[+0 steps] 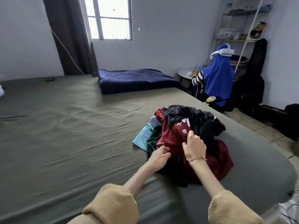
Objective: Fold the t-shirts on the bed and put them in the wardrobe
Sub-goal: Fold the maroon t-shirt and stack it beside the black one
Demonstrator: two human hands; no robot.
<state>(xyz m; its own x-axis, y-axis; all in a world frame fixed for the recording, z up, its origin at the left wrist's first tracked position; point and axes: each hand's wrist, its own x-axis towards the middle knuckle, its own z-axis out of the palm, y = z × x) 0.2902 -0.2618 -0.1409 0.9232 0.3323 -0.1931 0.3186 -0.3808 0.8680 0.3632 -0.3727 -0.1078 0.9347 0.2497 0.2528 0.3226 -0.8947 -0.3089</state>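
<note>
Currently you are at the start: no t-shirt is folded, and the wardrobe is not in view. The t-shirts [186, 136] lie in one crumpled heap near the right edge of the bed [72, 135]. Your left hand [160, 155] and right hand [193, 147] both pinch the maroon t-shirt [174, 135] on top. Separating, folding and storing all remain.

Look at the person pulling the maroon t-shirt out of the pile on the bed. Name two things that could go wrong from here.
1. Both hands, left hand and right hand, grip the maroon t-shirt, which lies under the black garment; lifting it may drag that along.
2. The pile sits near the bed edge, so loosened clothes could slide onto the tiled floor.
</note>
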